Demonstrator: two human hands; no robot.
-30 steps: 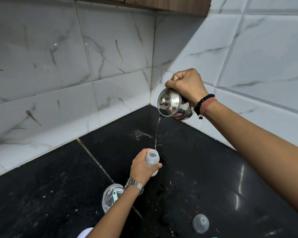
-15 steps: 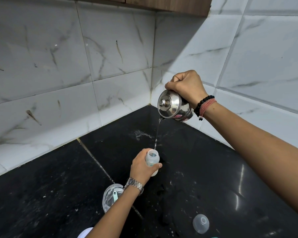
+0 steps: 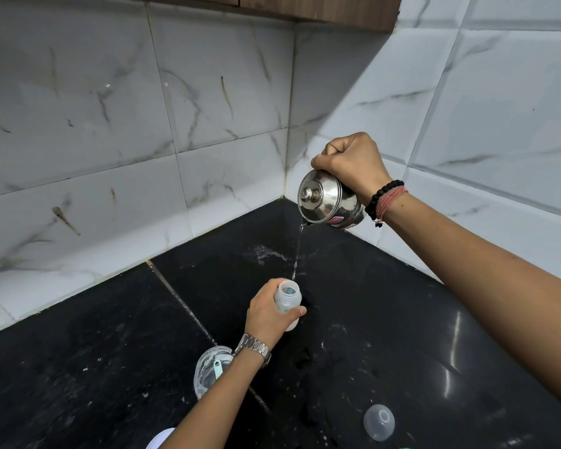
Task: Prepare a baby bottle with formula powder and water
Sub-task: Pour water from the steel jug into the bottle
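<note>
Black polished counter [image 3: 402, 319] meets white marble-veined tiles in a corner. Left hand [image 3: 266, 314] has its fingers [image 3: 297, 311] curled round a small translucent plastic bottle [image 3: 287, 301], upright on the counter, mouth open upward. Right hand [image 3: 353, 163], fisted tight on the handle, tips a shiny steel kettle [image 3: 327, 202] high above and beyond those fingers. A thin stream [image 3: 296, 257] of water falls from the spout to the bottle's mouth. The pour turns on this vertical line: spout straight over the narrow neck, bottle axis upright. Near the left wrist lies a clear tub [image 3: 208, 371] holding a pale green scoop; a domed cap [image 3: 379, 422] sits well apart.
</note>
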